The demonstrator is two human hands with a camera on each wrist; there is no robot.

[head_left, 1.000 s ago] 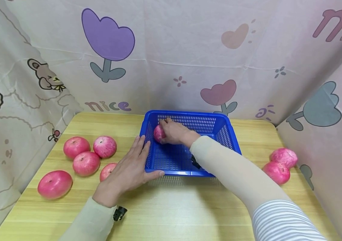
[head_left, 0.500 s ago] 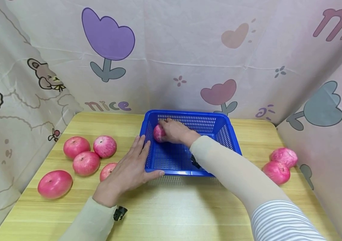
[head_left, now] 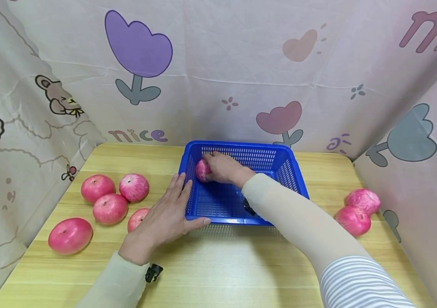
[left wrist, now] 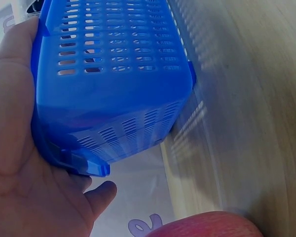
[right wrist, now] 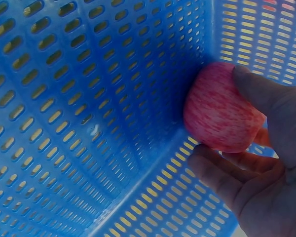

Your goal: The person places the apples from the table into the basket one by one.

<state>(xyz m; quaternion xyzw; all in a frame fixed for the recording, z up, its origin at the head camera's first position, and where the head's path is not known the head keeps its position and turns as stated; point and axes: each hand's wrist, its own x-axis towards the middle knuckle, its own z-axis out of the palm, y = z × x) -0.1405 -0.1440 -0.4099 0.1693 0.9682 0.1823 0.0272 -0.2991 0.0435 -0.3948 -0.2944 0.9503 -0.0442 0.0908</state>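
Observation:
Inside a blue plastic basket (head_left: 222, 221), my right hand (head_left: 224, 167) grips a red apple (head_left: 202, 170) at the back left corner. The right wrist view shows thumb and fingers curled round that apple (right wrist: 219, 106), which sits against the basket's slotted walls (right wrist: 89, 113). My left hand (head_left: 164, 216) rests on the basket's front left corner, its fingers straight along the left rim and the thumb over the front rim. From the left wrist, the palm (left wrist: 34, 192) lies against the rim of the basket (left wrist: 108, 94). Partly hidden behind the left hand is another apple (head_left: 137, 219).
Several apples (head_left: 110, 208) lie on the wooden table (head_left: 218, 273) left of the basket, one (head_left: 70, 235) nearer the front. Two more apples (head_left: 353, 220) touch each other at the right edge. A printed cloth (head_left: 222, 64) hangs behind and along both sides.

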